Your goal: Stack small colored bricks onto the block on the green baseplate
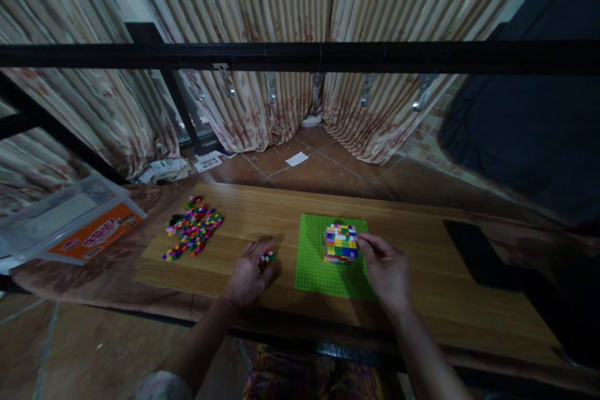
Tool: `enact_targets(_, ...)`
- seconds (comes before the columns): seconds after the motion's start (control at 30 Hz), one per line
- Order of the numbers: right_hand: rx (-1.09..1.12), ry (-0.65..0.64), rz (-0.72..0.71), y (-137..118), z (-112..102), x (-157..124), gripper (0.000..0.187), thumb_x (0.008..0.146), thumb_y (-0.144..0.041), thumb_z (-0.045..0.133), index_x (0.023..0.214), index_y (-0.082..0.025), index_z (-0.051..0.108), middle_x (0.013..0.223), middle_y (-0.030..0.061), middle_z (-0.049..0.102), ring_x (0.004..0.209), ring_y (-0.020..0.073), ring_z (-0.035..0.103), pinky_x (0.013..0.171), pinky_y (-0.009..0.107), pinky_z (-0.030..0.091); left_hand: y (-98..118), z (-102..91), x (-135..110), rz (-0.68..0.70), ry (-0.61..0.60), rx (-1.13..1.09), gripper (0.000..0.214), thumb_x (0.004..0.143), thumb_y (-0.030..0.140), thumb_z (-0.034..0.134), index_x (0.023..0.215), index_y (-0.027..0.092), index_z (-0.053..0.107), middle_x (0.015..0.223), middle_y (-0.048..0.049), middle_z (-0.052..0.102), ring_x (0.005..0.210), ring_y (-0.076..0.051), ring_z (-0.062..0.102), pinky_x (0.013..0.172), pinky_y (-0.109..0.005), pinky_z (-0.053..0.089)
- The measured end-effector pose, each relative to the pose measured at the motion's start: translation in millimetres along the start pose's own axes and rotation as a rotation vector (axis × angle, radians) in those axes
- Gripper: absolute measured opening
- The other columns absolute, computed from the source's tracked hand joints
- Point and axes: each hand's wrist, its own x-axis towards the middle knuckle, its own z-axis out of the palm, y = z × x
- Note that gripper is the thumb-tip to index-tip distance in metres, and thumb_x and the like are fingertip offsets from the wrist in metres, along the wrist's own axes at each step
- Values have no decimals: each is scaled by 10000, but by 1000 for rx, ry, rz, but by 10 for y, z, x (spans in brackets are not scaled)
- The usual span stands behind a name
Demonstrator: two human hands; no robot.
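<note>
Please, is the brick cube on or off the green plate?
On: the cube sits on the plate, whose green shows around it.

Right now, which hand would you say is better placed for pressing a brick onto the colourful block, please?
Likely the right hand: its fingers are at the edge of the colourful block, while the left hand is off the green baseplate, by a few small bricks.

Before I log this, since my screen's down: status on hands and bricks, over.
Right hand at right side of brick block. Left hand by small loose bricks. Brick block on green baseplate. No obstruction visible between right hand and brick block.
</note>
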Motion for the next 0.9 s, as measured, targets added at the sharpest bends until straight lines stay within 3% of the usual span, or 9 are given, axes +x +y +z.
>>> enact_targets(0.23,202,43,121,-5,55,23,303,733,-447,677,879,-190,742,819,64,755,692,194,683,664,347,559,1,2,6,11,6,3,449,789,112,512,1221,230,544,1267,-76,614,1197,-239,549,1040,-445,439)
enact_targets(0.5,232,39,160,-10,76,69,259,696,-420,712,814,-191,743,789,52,752,708,192,681,686,345,552,-3,3,-1,5,5,-9,430,792,126,526,1212,216,548,1288,-86,601,1225,-249,530,1045,-453,434)
enact_targets(0.67,197,37,117,-9,84,84,278,717,-436,692,828,-185,741,794,62,750,713,195,680,687,344,550,8,-4,4,-7,3,-8,448,789,112,520,1221,228,545,1208,-74,638,1136,-235,578,994,-428,473)
enact_targets(0.9,145,33,74,-15,87,83,310,747,-464,664,841,-178,736,802,75,751,710,198,684,664,327,549,5,-5,3,5,0,-5,488,788,103,512,1256,240,533,1249,-68,621,1174,-238,558,1010,-425,463)
